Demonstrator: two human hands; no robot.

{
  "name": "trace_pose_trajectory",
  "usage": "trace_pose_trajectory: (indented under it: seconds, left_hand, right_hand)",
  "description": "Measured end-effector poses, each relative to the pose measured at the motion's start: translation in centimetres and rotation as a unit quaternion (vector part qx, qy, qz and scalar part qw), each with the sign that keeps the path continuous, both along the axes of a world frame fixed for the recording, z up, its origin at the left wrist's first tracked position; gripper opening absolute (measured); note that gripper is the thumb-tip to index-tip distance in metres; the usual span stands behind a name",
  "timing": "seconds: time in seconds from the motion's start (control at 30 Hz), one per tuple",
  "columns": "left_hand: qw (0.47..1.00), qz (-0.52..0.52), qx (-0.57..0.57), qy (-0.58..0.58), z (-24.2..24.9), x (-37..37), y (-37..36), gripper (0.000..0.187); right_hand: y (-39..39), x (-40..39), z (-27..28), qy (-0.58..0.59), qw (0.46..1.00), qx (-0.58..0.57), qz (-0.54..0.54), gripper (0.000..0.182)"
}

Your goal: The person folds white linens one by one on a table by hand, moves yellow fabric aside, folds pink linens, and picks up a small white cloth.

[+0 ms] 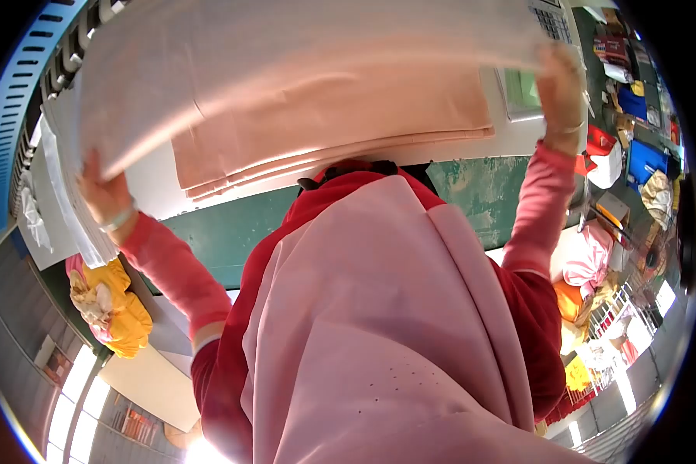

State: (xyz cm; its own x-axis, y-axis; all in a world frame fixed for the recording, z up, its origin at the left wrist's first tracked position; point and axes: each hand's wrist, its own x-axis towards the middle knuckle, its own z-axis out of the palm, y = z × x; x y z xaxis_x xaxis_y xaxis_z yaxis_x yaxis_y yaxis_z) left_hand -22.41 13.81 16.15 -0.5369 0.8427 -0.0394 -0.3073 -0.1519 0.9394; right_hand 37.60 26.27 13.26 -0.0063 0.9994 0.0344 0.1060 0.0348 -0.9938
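A wide sheet of pale peach cloth [155, 93] is stretched between my two hands, its near edge lifted and blurred by motion. My left hand [104, 192] is closed on the cloth's near left corner. At the right corner, my right hand [561, 85] grips the same cloth, fingers partly blurred. Below the raised edge lies a folded stack of peach cloth [348, 116] on the white table [151, 174], its layers showing along the front. The lifted sheet hides the back of this stack.
Left of the table stand a pile of white sheets [73, 185] and a blue perforated rack [11, 100]. A clear-and-green packet [522, 93] and a keypad [551, 23] sit at the right. Yellow cloth [124, 309] hangs low left; cluttered shelves line the right.
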Motion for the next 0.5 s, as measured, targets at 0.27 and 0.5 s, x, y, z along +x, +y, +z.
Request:
trace_pose_trajectory:
  seconds: [0.27,0.5]
  left_hand:
    - [0.88,-0.101,-0.276,0.372,-12.9,-1.9,-9.0,0.02]
    - [0.929,-0.062,-0.234,0.281,-8.0,1.5,-7.4,0.024]
  right_hand:
    - [-10.0,0.3,-9.1,-0.322,0.942,-0.086,-0.031,0.032]
    - [-9.2,0.0,-7.0,-0.359,0.93,-0.079,0.011,0.023]
